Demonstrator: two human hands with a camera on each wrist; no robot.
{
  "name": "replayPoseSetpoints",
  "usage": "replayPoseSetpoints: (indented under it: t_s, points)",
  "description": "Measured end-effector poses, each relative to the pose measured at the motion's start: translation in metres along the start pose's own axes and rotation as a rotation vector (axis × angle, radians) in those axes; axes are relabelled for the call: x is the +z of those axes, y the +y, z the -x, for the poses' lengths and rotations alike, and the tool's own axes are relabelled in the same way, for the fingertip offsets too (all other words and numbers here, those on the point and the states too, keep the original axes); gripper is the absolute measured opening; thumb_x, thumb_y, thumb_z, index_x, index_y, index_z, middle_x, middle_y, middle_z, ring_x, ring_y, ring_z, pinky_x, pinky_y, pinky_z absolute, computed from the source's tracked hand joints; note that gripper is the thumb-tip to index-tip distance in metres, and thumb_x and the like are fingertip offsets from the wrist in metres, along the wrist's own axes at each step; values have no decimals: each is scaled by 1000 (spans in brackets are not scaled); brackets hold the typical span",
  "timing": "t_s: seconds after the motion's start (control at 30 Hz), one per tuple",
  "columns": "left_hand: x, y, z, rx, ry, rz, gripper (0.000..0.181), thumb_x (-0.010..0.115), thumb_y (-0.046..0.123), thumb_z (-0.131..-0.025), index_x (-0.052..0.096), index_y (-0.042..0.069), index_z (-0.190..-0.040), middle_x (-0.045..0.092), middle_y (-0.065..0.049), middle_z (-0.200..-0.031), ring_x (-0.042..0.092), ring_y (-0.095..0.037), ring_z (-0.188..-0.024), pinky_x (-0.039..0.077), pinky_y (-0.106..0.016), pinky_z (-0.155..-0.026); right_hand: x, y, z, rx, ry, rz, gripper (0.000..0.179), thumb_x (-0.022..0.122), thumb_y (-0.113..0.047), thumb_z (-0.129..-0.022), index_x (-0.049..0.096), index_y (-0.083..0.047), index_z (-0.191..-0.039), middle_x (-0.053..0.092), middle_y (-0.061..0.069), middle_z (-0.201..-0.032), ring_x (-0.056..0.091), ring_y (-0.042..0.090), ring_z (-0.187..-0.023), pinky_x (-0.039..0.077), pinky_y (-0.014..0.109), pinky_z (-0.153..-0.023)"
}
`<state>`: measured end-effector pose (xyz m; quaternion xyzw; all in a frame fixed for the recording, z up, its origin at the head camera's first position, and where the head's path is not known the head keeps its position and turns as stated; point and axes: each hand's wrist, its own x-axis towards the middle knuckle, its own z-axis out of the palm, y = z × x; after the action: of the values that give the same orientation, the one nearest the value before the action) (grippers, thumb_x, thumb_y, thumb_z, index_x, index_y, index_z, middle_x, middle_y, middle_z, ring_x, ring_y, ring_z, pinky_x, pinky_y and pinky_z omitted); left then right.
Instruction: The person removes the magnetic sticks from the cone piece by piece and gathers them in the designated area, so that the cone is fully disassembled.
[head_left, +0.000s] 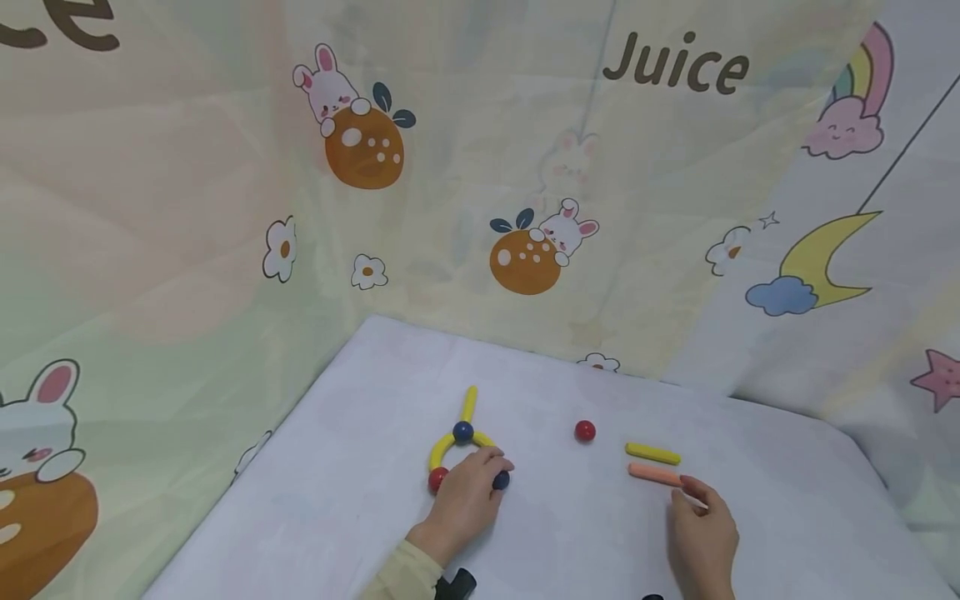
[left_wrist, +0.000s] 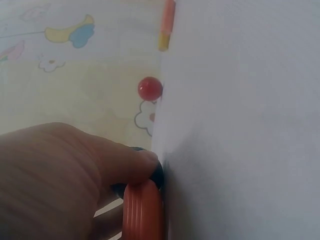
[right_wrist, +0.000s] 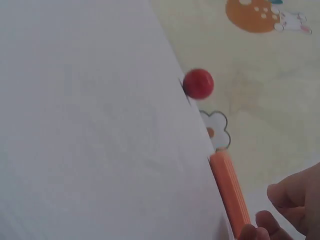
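Rod-and-ball figure [head_left: 462,433] lies on the white-covered bench [head_left: 570,533], left of the loose pieces and partly hidden by the left hand [head_left: 463,498]. Three balls show in it: one blue ball [head_left: 463,431] at the top, one red ball [head_left: 436,482] at lower left and one dark blue ball [head_left: 502,480] at lower right. Three yellow rods belong to it: one straight rod [head_left: 470,404] pointing away from the top ball, and two curved rods, the left one [head_left: 437,454] running down to the red ball, the right one [head_left: 484,439] passing under the fingers. One ribbed orange piece [left_wrist: 143,212] shows in the left wrist view, against the dark blue ball.

The left hand's grip is closed on the dark blue ball, thumb on one side and fingers on the other.

Three pieces lie apart from the figure: one loose red ball [head_left: 585,431], one loose yellow rod [head_left: 652,454] and one loose orange rod [head_left: 654,474], the two rods side by side. The right hand [head_left: 703,529] has its fingertips at the near end of the orange rod, digits bent; whether its grip has hold of the rod I cannot tell. Four balls are visible in all, two red and two blue.

Behind the bench hangs a printed cloth [head_left: 450,242] with one whole word, "Juice".
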<state>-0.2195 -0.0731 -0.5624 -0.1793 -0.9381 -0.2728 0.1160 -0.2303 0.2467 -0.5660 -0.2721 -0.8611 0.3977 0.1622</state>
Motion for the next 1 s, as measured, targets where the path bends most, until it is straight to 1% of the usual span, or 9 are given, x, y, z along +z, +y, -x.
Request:
replayPoseSetpoints:
  t_s: [0.1,0.23,0.33,0.43,0.53,0.67,0.8,0.93,1.0]
  points:
    - [-2,0,1,-5,33,-4,29,76,11,-84,69,16,-111,62,0,-118,60,-16,-108,52,-32,-91,13,-14,20,-58,-56,-8,32,53,-14,-96,59,-2,-125,59,19,-122,57,28,-94,41,23,-61]
    - [-4,0,1,-21,53,-10,28,77,13,-84,69,16,-110,62,0,-116,60,-16,-108,51,-32,-92,35,-40,52,-175,-222,27,24,57,-13,-95,63,-7,-118,64,14,-114,59,24,-89,46,27,-67]
    - [-4,0,0,-29,48,-16,28,77,13,-84,69,17,-111,62,1,-116,60,-16,-108,51,-32,-93,50,-59,73,-267,-358,52,23,61,-12,-93,64,-12,-116,65,6,-110,57,16,-83,47,29,-69]
    - [-2,1,0,-25,23,-11,28,76,12,-84,69,17,-111,61,1,-117,59,-15,-108,51,-32,-93,64,-70,89,-358,-418,60,22,64,-11,-91,67,-15,-112,65,0,-106,55,11,-79,47,28,-69]
    - [1,4,0,-12,-24,11,26,75,14,-85,69,19,-110,61,3,-117,58,-14,-108,51,-32,-93,72,-73,97,-416,-430,55,20,66,-12,-90,68,-16,-109,66,-3,-104,54,9,-78,46,27,-69]
    - [3,8,-1,43,-69,59,18,74,26,-87,69,21,-103,61,8,-111,58,-10,-105,51,-29,-91,74,-68,100,-432,-397,39,18,67,-11,-89,69,-16,-106,67,-4,-101,53,8,-74,45,24,-65]
    - [3,9,-1,84,-87,93,15,72,39,-88,67,26,-93,59,15,-95,56,-1,-87,49,-22,-79,73,-66,100,-417,-355,-5,18,68,-9,-89,68,-16,-105,67,-3,-98,53,8,-71,45,22,-62]
    - [1,7,0,49,-106,100,21,72,45,-87,66,25,-92,56,17,-82,48,1,-71,43,-18,-67,74,-67,100,-411,-360,-38,17,65,-7,-90,68,-15,-105,66,-2,-98,54,9,-71,46,21,-62]
    - [0,6,0,25,-125,74,27,73,47,-85,68,24,-98,57,16,-83,47,0,-70,44,-20,-69,75,-68,100,-410,-369,-47,16,65,-7,-90,68,-16,-104,66,-3,-98,54,10,-71,47,21,-62]
